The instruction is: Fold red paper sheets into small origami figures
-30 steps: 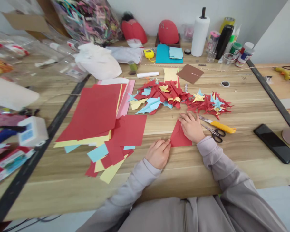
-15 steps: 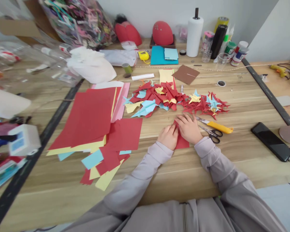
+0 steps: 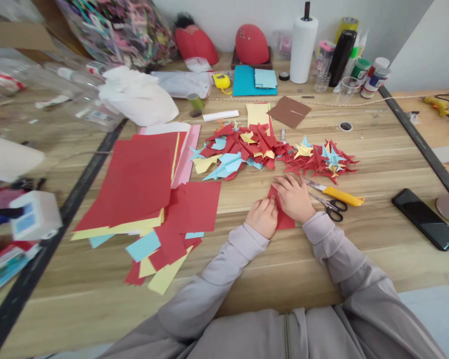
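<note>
A small sheet of red paper [image 3: 285, 219] lies on the table under both of my hands, much of it covered by them. My left hand [image 3: 262, 217] has its fingers curled together at the paper's left edge. Laid over its upper part is my right hand [image 3: 294, 197], fingers stretched out and pressing down. Just beyond them is a heap of folded red, blue and yellow paper pieces [image 3: 239, 149], with a pile of pointed paper stars [image 3: 322, 159] to its right. Scissors [image 3: 333, 208] and a yellow utility knife [image 3: 340, 195] lie right of my right hand.
Stacked red sheets [image 3: 130, 179] and loose cut papers [image 3: 172, 239] spread out on the left. A black phone [image 3: 424, 219] rests at the right. Along the back stand a white bottle [image 3: 303, 50], a yellow tape measure [image 3: 221, 81] and red domed shapes [image 3: 251, 45].
My left hand's fingers have curled in slightly at the paper's edge. My right hand stays over the red paper. The whole view has shifted a little.
</note>
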`<action>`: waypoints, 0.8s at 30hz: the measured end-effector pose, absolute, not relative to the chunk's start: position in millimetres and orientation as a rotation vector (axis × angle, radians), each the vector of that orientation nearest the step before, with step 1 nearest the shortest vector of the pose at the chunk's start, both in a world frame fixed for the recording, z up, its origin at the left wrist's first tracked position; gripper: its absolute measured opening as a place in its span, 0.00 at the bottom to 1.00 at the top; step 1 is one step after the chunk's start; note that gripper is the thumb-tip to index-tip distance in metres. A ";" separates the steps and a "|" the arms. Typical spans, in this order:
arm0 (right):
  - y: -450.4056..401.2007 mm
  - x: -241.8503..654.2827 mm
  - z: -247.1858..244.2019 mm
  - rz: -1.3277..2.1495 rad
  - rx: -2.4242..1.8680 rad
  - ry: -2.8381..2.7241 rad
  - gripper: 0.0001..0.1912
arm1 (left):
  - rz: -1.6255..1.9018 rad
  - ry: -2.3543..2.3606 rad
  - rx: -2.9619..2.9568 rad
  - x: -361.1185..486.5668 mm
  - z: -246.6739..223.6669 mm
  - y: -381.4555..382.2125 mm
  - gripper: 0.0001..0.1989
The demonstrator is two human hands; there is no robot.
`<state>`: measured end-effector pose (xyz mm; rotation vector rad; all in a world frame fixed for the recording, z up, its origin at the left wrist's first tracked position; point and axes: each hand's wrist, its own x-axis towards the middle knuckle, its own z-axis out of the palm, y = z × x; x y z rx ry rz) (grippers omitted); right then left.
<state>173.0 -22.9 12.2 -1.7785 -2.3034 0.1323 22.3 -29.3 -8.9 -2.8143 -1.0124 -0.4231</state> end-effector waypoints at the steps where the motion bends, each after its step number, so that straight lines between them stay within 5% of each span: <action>1: -22.9 172.9 12.0 0.131 -1.779 -2.302 0.22 | -0.440 -1.003 -2.826 21.1 -8.7 -31.2 0.15; 24: -22.7 176.4 -0.1 0.059 -1.654 -2.261 0.18 | -0.659 -1.104 -2.855 8.1 -7.4 -9.6 0.13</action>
